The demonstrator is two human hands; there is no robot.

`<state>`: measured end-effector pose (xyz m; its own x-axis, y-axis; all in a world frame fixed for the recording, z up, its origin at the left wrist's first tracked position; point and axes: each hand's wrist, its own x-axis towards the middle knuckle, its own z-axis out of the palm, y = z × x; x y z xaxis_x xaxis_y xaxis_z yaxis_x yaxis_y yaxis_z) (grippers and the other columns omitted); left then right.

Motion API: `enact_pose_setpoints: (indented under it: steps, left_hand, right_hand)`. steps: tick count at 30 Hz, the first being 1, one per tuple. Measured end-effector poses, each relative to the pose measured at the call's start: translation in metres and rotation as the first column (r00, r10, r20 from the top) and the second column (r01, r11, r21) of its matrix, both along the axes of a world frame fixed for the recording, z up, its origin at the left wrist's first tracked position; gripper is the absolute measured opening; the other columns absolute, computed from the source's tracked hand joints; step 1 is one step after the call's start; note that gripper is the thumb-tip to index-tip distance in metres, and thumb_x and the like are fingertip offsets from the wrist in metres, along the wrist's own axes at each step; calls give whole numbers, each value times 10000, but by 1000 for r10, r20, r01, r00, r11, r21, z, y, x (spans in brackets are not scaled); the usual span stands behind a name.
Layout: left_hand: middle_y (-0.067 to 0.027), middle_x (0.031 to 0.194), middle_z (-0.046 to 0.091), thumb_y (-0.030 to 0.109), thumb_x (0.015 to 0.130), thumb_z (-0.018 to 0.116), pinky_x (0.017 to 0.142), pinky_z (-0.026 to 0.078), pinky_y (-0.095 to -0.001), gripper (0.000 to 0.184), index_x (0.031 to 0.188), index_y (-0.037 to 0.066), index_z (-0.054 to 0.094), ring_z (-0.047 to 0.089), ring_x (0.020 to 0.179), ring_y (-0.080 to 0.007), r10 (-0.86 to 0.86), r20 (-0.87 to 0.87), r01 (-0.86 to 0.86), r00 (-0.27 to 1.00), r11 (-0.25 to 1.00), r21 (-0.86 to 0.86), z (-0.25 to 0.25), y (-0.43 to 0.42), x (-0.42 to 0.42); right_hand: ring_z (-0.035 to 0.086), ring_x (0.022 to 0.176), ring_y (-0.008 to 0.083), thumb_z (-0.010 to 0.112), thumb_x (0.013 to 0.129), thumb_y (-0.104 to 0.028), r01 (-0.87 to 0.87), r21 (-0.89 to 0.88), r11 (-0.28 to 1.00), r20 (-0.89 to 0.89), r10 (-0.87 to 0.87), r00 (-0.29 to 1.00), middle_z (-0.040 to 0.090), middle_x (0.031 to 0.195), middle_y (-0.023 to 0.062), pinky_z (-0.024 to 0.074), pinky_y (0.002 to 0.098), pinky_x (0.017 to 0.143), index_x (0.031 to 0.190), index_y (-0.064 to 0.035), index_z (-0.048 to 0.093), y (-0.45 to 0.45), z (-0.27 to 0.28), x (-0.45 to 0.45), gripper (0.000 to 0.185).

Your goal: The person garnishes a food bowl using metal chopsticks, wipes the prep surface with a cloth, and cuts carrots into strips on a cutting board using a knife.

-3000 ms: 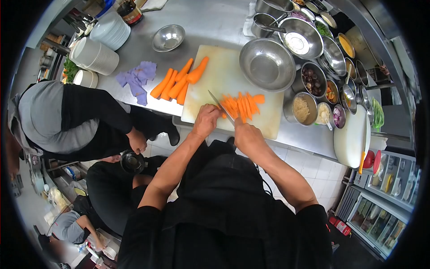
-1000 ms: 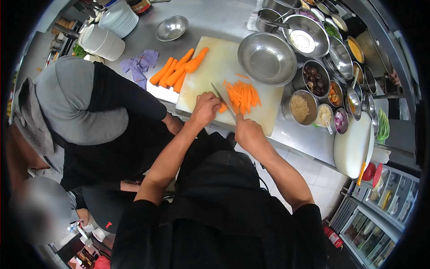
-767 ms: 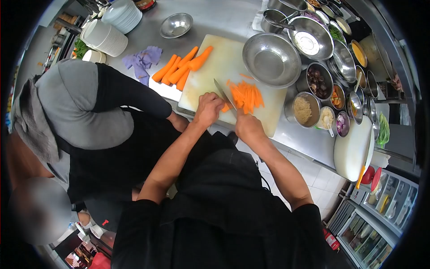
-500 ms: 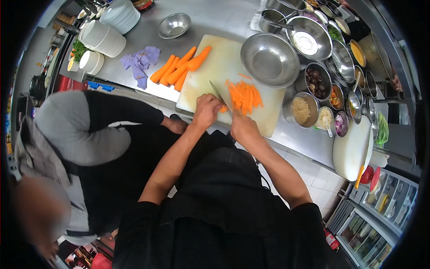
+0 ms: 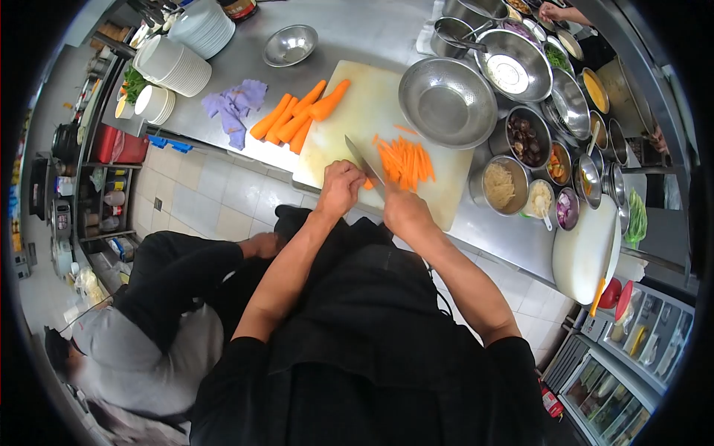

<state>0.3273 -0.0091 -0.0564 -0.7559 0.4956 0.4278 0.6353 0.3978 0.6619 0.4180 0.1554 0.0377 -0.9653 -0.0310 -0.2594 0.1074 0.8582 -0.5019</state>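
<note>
- right hand [image 5: 406, 212] gripping the knife [image 5: 361, 157], left hand [image 5: 341, 190] pinning a carrot piece [image 5: 368, 183], near edge of the cutting board [image 5: 320, 168]
- steel pot [image 5: 477, 186] of pale shreds [image 5: 500, 186], front edge of the table [image 5: 506, 249]
- dark chunks [image 5: 526, 138] in the pot behind [image 5: 500, 141]

No lettering can be read; the red label [image 5: 240, 8] (partly cropped) is unclear.

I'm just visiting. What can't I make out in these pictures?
In the head view now:
The handle of the knife: hidden inside the right hand.
Most of the carrot piece: covered by the left hand.
The jar: cut off by the top edge.
Food in the fridge: too small to name.
</note>
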Motion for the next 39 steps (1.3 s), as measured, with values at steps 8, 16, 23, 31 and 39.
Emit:
enact_pose_setpoints:
  steps: [8, 16, 23, 31, 39]
  left_hand:
    - [-89, 737, 591, -19, 694, 713, 668, 458, -414, 101, 754, 53, 677, 571, 730, -306, 9, -22, -9, 1000, 1000, 7, 6, 2, 1]
    - [-94, 811, 617, -14, 717, 717, 754, 451, -402, 107, 796, 54, 696, 579, 811, -303, -5, 52, 6, 999, 1000, -24, 8, -4, 5]
    - [-84, 830, 615, -9, 724, 714, 799, 440, -391, 115, 816, 60, 704, 576, 850, -296, 3, 60, 1, 998, 997, -72, 7, -8, 6]
    - [-107, 940, 614, 50, 739, 730, 855, 432, -380, 180, 915, 74, 699, 567, 938, -309, -24, 60, 29, 998, 997, -76, 8, -17, 8]
    - [-217, 1473, 340, 450, 713, 782, 1082, 185, -623, 713, 1339, 184, 566, 299, 1343, -436, -168, -36, 143, 985, 921, -363, 114, 28, 23]
  right_hand:
    - [676, 758, 417, 534, 797, -1, -12, 4, 1000, -24, 12, 1000, 656, 778, 277, 542, 509, 674, 947, 59, 533, -4, -2, -1, 162]
    - [678, 763, 415, 528, 804, 2, -39, 11, 999, 44, 39, 998, 656, 775, 280, 542, 506, 676, 960, 59, 522, -3, 11, 5, 167]
    - [675, 764, 425, 516, 818, -10, -24, -23, 999, 17, 25, 1000, 659, 778, 276, 537, 514, 684, 935, 54, 535, 0, 11, 3, 135]
    - [671, 703, 412, 519, 808, 5, -36, 16, 999, -53, 37, 998, 652, 750, 234, 526, 514, 636, 967, 43, 545, 11, 9, 1, 166]
    - [633, 759, 261, 613, 696, -67, 41, 269, 962, -528, 112, 842, 641, 974, 120, 523, 367, 674, 854, -10, 617, 44, 25, 12, 167]
